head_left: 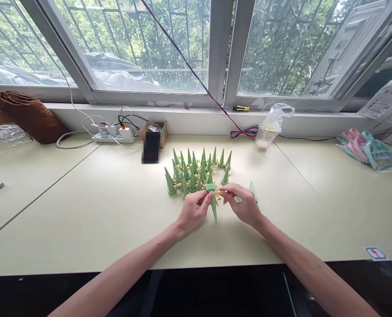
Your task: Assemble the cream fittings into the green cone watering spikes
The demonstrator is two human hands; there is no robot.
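The step in hand seems to be working a small yellow piece (223, 191) at the collar (210, 187) of one held spike (214, 209); the left hand (193, 210) is pinching this spike between thumb and fingers, tip pointing near, at the near side of the cluster; the right hand (245, 206) is pinching the piece just right of the collar, its grip nearly closed; whether piece and collar are touching is staying unclear; the next move is probably calling for a steady left grip and fine aligning by the right.

Counting: one spike is being held; roughly twenty standing spikes (192, 182) are crowding the table (100, 220), overlapping too much for an exact count; at least one loose spike (253, 192) is showing beyond the right hand; several yellow bits (178, 186) are lying among the spikes; one box (164, 132) and one cup (264, 137) are standing farther off.
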